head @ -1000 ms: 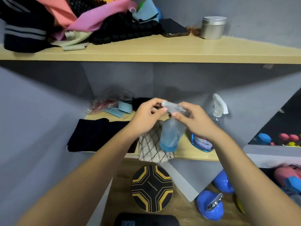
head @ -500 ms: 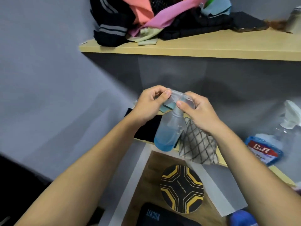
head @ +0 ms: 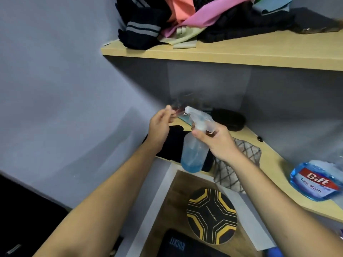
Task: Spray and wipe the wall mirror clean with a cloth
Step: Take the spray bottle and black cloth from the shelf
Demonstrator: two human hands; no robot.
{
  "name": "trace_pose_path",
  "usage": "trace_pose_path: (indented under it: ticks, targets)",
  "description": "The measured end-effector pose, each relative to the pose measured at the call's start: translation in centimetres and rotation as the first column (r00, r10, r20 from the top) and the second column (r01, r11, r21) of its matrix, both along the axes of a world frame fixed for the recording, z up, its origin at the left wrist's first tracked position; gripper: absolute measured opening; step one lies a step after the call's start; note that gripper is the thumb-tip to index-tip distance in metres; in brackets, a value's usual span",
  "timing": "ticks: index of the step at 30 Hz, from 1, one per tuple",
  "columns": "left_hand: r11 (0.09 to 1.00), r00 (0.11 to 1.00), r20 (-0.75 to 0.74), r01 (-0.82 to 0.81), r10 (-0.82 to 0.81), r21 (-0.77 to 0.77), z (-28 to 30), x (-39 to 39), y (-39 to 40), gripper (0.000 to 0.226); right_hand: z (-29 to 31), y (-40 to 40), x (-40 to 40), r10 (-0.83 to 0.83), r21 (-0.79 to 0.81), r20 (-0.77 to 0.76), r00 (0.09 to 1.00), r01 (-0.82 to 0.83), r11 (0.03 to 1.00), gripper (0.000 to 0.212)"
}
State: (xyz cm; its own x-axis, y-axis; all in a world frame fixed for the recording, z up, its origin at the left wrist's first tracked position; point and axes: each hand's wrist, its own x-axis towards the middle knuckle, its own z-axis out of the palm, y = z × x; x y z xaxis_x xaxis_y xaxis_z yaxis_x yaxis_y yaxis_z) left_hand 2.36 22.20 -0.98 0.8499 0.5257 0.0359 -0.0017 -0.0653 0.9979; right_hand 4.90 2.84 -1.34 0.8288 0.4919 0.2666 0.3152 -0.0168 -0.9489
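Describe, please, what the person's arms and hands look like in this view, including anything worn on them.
Both forearms are bare as far as the picture shows, with no sleeves in view. The left hand and right hand wear no gloves, and no rings, watch or bracelet show on the fingers or wrists. No markings are visible.

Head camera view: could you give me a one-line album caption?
Right hand grips a spray bottle of blue liquid; left hand beside its nozzle.
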Motion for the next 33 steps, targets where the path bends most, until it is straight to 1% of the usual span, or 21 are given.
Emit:
trace_pose_path:
  ticks: [1,2,3,4,5,6,7,8,10,13,14,15,18,20,22,24,26,28,29,31,33]
  targets:
    - [0.993,0.989,-0.104,-0.114,0.109,-0.044,-2.1,0.8,1.5,0.029,-0.3,-0.2,0.1,-0.010,0.006,-0.004,1.000,0.010,1.000,0.016]
    - [0.979,0.958,-0.239,-0.186,0.160,-0.087,-4.2,1.2,2.9,0.030,-0.5,-0.4,0.2,-0.017,0.015,-0.006,1.000,0.017,1.000,0.018]
    - [0.964,0.913,-0.375,-0.227,0.161,-0.137,-6.3,1.4,4.1,0.032,-0.7,-0.7,0.4,-0.019,0.018,-0.006,1.000,0.019,1.000,0.020]
    - [0.944,0.855,-0.495,-0.275,0.155,-0.180,-8.3,1.5,5.0,0.044,-1.0,-1.1,0.6,-0.015,0.012,-0.008,1.000,0.016,1.000,0.022]
    - [0.919,0.792,-0.589,-0.337,0.161,-0.202,-10.0,1.6,5.5,0.063,-1.2,-1.4,0.8,-0.009,0.000,-0.008,1.000,0.009,1.000,0.023]
    - [0.898,0.732,-0.658,-0.394,0.178,-0.196,-11.2,1.5,5.6,0.078,-1.4,-1.6,1.0,0.000,-0.011,0.000,1.000,0.000,1.000,0.025]
    - [0.885,0.693,-0.696,-0.425,0.185,-0.188,-12.3,1.5,5.7,0.086,-1.5,-1.8,1.2,0.008,-0.022,0.009,1.000,-0.008,1.000,0.028]
    - [0.873,0.674,-0.717,-0.444,0.176,-0.202,-13.2,1.6,5.6,0.089,-1.7,-2.0,1.3,0.015,-0.031,0.011,1.000,-0.015,0.999,0.033]
    - [0.846,0.670,-0.725,-0.472,0.161,-0.249,-14.6,1.8,5.3,0.087,-2.0,-2.2,1.5,0.024,-0.056,0.002,1.000,-0.024,0.998,0.041]
    - [0.842,0.690,-0.699,-0.480,0.190,-0.245,-16.7,2.6,5.8,0.078,-2.6,-2.6,1.6,0.035,-0.069,-0.026,0.999,-0.037,0.997,0.041]
    - [0.847,0.681,-0.704,-0.482,0.204,-0.221,-16.7,2.5,5.8,0.077,-2.7,-2.8,1.5,0.034,-0.068,-0.029,0.999,-0.036,0.997,0.042]
    - [0.849,0.690,-0.693,-0.480,0.209,-0.221,-16.3,2.3,5.6,0.074,-2.8,-2.9,1.5,0.039,-0.067,-0.030,0.999,-0.041,0.997,0.043]
    - [0.879,0.759,-0.631,-0.400,0.160,-0.258,-15.4,1.3,5.1,0.052,-2.8,-3.0,1.6,0.054,-0.072,-0.044,0.998,-0.057,0.996,0.039]
    - [0.879,0.769,-0.619,-0.396,0.161,-0.264,-15.0,0.9,5.2,0.048,-2.8,-3.1,1.6,0.063,-0.064,-0.070,0.996,-0.067,0.996,0.038]
    - [0.873,0.767,-0.607,-0.426,0.208,-0.239,-14.4,1.4,5.3,0.046,-2.6,-2.9,1.5,0.072,-0.082,-0.056,0.996,-0.077,0.994,0.042]
    - [0.841,0.759,-0.589,-0.488,0.277,-0.233,-13.6,1.7,5.1,0.050,-2.7,-2.7,1.6,0.067,-0.113,-0.036,0.997,-0.070,0.991,0.044]
    - [0.836,0.768,-0.532,-0.517,0.358,-0.183,-13.2,1.6,4.7,0.053,-2.5,-2.4,1.4,0.069,-0.151,-0.004,0.998,-0.069,0.986,0.051]
    - [0.837,0.802,-0.431,-0.521,0.413,-0.168,-11.9,0.8,4.2,0.050,-2.5,-2.1,1.3,0.073,-0.167,0.015,0.997,-0.069,0.983,0.059]
    - [0.840,0.820,-0.389,-0.514,0.420,-0.176,-11.2,0.7,4.1,0.048,-2.6,-2.0,1.2,0.082,-0.170,0.022,0.996,-0.077,0.982,0.063]
    - [0.821,0.838,-0.333,-0.518,0.431,-0.241,-9.4,0.1,4.2,0.046,-2.6,-1.7,1.1,0.115,-0.182,0.043,0.992,-0.106,0.978,0.072]
    - [0.794,0.836,-0.318,-0.535,0.448,-0.288,-7.6,-0.7,4.4,0.035,-2.6,-1.5,0.7,0.126,-0.178,0.033,0.992,-0.118,0.977,0.071]
